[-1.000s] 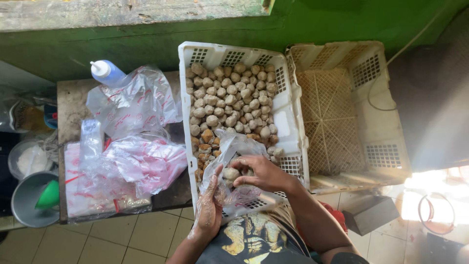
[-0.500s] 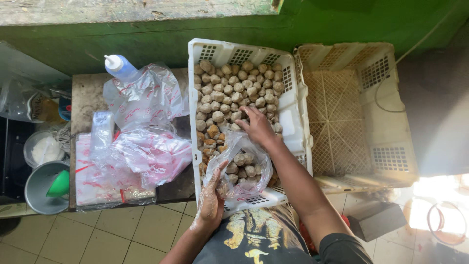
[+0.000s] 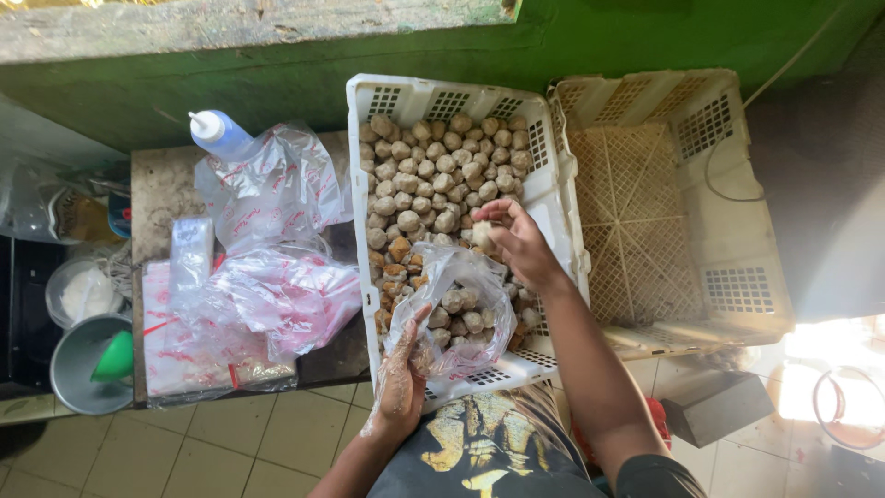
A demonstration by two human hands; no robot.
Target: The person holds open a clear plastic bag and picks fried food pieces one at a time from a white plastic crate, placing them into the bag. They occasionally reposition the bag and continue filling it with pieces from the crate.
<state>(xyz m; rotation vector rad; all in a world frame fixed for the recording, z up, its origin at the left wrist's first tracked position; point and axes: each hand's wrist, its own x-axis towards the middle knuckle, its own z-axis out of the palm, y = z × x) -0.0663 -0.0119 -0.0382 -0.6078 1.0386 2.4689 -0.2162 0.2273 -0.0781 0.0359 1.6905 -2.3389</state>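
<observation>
A white perforated plastic crate (image 3: pixel 359 166) holds many small pale round balls (image 3: pixel 433 166), with some brown pieces lower left inside it. My left hand (image 3: pixel 401 378), covered by a thin clear glove, grips the edge of a clear plastic bag (image 3: pixel 456 314) that holds several of the balls and rests at the crate's near end. My right hand (image 3: pixel 516 240) is over the crate, fingers closed on one ball (image 3: pixel 481 234) just above the bag's mouth.
An empty cream crate (image 3: pixel 645 203) stands to the right. On the left, a low table (image 3: pixel 152 184) carries clear plastic bags with red print (image 3: pixel 277 277) and a squeeze bottle (image 3: pixel 217 134). A grey bucket (image 3: pixel 78 364) and a round container (image 3: pixel 83 290) stand further left. Green wall behind.
My right hand reached from the bag up into the pile of balls, then came back toward the bag holding one ball. My left hand kept hold of the bag.
</observation>
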